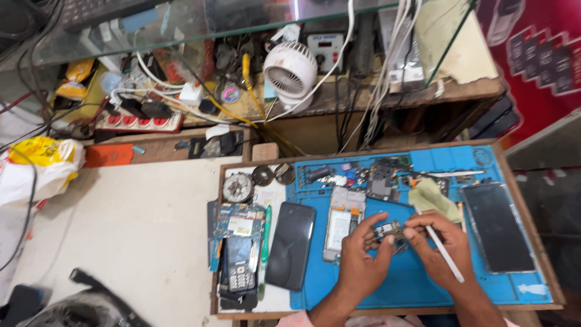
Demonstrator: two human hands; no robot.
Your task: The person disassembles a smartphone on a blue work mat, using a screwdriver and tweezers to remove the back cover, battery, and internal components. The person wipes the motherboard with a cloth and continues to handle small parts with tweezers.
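My left hand (361, 257) and my right hand (437, 242) meet over a blue work mat (411, 284), both pinching a small circuit board (388, 231) between the fingertips. My right hand also holds a thin white pen-like tool (449, 257) that slants down to the right. An opened phone body (342, 222) lies just left of my left hand. A black phone (292, 244) lies face down further left.
A dark phone screen (497, 226) and a yellow-green cloth (431, 197) lie right of my hands. Loose boards, a keypad phone (239, 272) and round parts sit at the tray's left. Behind stand a white fan (290, 71), cables and a power strip (138, 121).
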